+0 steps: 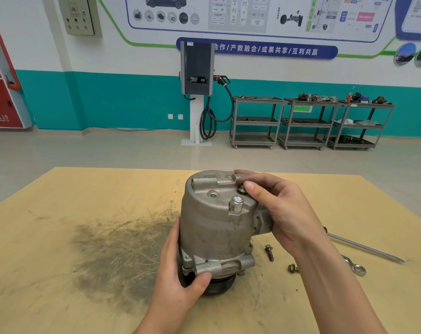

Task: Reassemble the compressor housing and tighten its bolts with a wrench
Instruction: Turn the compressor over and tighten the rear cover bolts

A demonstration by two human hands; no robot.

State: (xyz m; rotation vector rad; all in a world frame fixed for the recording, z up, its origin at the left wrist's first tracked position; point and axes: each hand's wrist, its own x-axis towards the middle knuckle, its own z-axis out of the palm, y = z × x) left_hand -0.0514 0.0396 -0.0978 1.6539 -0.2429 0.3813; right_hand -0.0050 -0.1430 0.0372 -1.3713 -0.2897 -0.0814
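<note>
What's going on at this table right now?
A person is putting a compressor back together on a wooden table. The left hand steadies its base, while the right hand fingers a bolt on top. Two loose bolts and a wrench lie to the right, unused.

Auto training wkshop, EV charger (197,68) on wall, parts carts (308,121), car tech posters (253,15), stained bench (84,213)

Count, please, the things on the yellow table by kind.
Compressor: 1
Loose bolts: 2
Wrench: 1
Long metal rod: 1
Total: 5
</note>
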